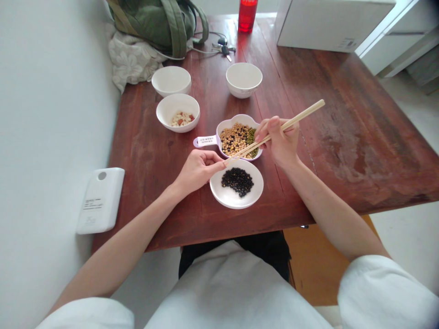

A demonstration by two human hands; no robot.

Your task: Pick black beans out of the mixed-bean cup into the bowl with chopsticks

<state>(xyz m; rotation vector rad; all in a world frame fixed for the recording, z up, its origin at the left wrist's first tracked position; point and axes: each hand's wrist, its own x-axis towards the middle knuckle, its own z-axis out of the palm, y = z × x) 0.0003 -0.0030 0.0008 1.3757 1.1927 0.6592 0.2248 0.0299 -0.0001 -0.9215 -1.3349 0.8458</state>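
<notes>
Above the table (343, 105), the right hand (281, 140) grips chopsticks (303, 115) slanting down-left toward the narrowly pinched left hand (198, 169).

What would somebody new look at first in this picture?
Probably the black beans, very dark inside the white bowl near the front of the table. Just beyond, the right hand holds long chopsticks slanting over a flower-shaped dish of yellow, green and black beans. The bright red container at the far edge stands out too.
</notes>
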